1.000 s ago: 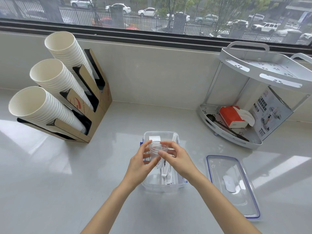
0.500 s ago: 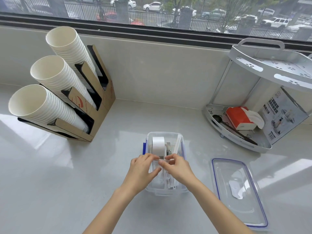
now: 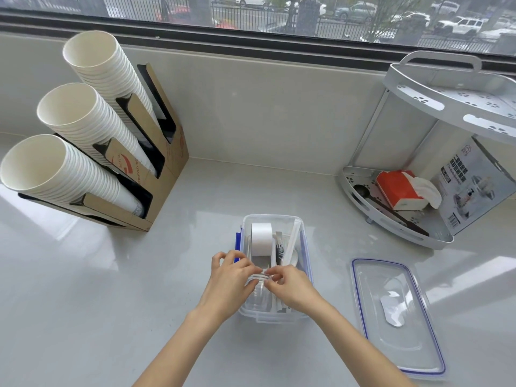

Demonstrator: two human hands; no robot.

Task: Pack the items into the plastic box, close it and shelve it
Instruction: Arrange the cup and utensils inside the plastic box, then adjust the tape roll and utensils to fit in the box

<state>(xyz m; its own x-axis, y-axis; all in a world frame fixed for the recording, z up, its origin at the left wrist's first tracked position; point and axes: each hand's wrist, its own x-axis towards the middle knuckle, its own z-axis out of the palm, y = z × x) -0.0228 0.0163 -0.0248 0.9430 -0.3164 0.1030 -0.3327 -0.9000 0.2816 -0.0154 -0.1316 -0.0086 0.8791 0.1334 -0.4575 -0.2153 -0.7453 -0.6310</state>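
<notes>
A clear plastic box [image 3: 304, 241] with blue clips stands open on the counter in front of me. Inside it stands a white tape roll [image 3: 261, 238] at the far end, with white utensils [image 3: 291, 247] beside it. My left hand [image 3: 230, 280] and my right hand [image 3: 290, 286] both pinch the rim of a small clear cup [image 3: 258, 287], which sits low inside the near end of the box. The box's clear lid [image 3: 396, 317] with a blue seal lies flat on the counter to the right.
A cardboard holder [image 3: 164, 174] with three stacks of white paper cups stands at the left. A white two-tier corner shelf [image 3: 435, 236] at the right holds a red tissue pack [image 3: 396, 188], a dark spoon and a printed carton [image 3: 472, 188]. A window runs along the back.
Both hands have lowered the clear cup from above the box down into its near end. The view has shifted slightly.
</notes>
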